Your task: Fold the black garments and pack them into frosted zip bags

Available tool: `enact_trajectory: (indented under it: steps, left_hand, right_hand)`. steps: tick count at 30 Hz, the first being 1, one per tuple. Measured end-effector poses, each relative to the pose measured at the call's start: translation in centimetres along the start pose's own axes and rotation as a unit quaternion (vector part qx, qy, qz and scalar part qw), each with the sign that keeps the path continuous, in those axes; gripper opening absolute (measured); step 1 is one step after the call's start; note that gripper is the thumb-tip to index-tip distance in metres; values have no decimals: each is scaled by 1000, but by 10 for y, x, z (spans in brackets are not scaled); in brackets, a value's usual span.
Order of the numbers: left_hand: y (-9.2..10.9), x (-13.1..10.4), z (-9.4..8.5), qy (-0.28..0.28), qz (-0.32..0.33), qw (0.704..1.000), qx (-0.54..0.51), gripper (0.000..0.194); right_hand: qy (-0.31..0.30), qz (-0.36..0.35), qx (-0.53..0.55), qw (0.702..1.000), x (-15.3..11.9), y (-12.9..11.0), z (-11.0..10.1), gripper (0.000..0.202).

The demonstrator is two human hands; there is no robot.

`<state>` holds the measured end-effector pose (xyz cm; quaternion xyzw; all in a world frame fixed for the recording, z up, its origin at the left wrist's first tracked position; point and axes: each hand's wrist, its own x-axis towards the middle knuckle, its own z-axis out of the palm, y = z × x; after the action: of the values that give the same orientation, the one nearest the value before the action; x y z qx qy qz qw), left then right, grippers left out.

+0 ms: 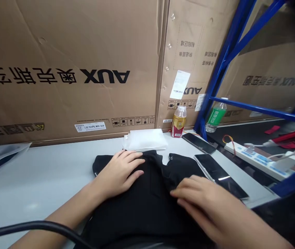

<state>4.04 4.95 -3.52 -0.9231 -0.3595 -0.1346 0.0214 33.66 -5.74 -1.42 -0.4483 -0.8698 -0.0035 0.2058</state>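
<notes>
A black garment (147, 207) lies spread over the white table in front of me, its lower part reaching the bottom of the view. My left hand (123, 167) rests on its upper left part, palm down with the fingers stretched out. At the garment's right side, my right hand (198, 195) has its fingers and thumb drawn together on a fold of the black cloth. The fold runs up from there toward the top edge. What exactly lies between those fingertips is partly hidden.
Behind the garment sits a stack of white plastic packaging (147, 139). A drink bottle (178, 121), a phone (198, 142) and a larger dark-screened device (221, 174) are at the right. Large cartons (69, 41) wall the back; a black cable (38, 224) crosses the lower left.
</notes>
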Motion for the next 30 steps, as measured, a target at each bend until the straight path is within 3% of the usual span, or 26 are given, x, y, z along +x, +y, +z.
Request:
enact_trajectory:
  steps: [4,10,14,18,21,23,25,27,30]
  left_hand:
    - [-9,0,-3,26,-11,1000,9,35]
    - [-27,-4,0,14,-31,999,20,34]
    - [-33,-6,0,10,-41,999,10,36]
    - [-39,-4,3,19,-67,997,11,38]
    - [-47,0,3,23,-84,996,20,36]
    - [-49,0,-4,22,-85,996,25,31]
    - [-47,-4,-19,21,-64,997,32,27]
    - [-40,-14,-39,5,-15,999,37,27]
    - [-21,-38,-64,-63,41,997,26,23]
  right_hand:
    - [11,60,3,998,17,16,2,27]
    - [-94,16,-43,994,17,8,30,38]
    - [-82,9,27,996,16,17,11,49]
    - [19,46,29,998,56,38,-3,40]
    - [-20,36,-25,999,92,43,7,32]
    - [-50,12,-29,998,103,40,15,16]
    - [-46,-12,-24,999,100,32,19,18]
    - [-41,-43,-11,998,85,23,18,25]
    - [-62,-72,20,995,49,11,12,26]
